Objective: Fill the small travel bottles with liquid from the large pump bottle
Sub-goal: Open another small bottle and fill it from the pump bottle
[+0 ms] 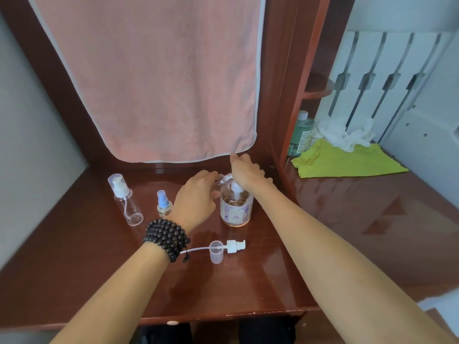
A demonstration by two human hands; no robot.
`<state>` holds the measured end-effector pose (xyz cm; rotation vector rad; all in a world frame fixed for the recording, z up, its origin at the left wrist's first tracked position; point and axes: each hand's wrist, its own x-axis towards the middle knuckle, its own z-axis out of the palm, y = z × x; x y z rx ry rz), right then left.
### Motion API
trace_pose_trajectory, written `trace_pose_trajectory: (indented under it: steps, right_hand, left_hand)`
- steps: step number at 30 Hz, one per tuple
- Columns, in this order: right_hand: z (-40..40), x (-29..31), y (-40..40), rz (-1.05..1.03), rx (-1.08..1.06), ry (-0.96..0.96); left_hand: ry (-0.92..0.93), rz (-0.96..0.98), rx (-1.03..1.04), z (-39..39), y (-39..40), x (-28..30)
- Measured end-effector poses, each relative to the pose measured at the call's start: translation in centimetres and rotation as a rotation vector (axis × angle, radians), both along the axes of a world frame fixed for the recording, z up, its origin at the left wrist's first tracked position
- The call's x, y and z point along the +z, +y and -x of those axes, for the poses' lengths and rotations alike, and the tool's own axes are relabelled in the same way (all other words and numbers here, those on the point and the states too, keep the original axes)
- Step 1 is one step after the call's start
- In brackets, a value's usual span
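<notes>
Big pump bottle (236, 209) stands mid-table, pinkish liquid inside. Right hand (246, 171) lies on its pump head, fingers fairly straight, pressing down. Left hand (196, 198), w/ bead bracelet (166, 238), curls round a small clear bottle (223, 180) tilted at the spout. Left: tall clear pump bottle (126, 201), blue spray bottle (163, 203). Nearer: loose pump top (229, 246) lying flat. Glossy wood table (99, 256); pink towel (154, 78) hangs behind; yellow cloth (347, 161) far right.
</notes>
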<state>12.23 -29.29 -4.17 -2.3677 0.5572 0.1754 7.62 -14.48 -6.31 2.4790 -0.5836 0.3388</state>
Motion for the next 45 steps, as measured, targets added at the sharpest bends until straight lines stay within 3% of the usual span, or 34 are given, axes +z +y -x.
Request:
trace_pose_trajectory:
  steps: [12, 33, 39, 45]
  right_hand:
    - [-0.5, 1.1, -0.2, -0.068, -0.001, 0.029]
    - [0.1, 0.3, 0.0, 0.069, 0.011, 0.032]
    - [-0.4, 1.7, -0.1, -0.013, -0.005, 0.018]
    - [0.2, -0.2, 0.0, 0.030, -0.008, 0.022]
  left_hand:
    - [-0.020, 0.022, 0.001, 0.0, 0.0, 1.1]
    - [-0.009, -0.015, -0.012, 0.1, 0.2, 0.2]
    - [-0.019, 0.004, -0.008, -0.3, 0.4, 1.6]
    - [-0.011, 0.014, 0.003, 0.2, 0.0, 0.0]
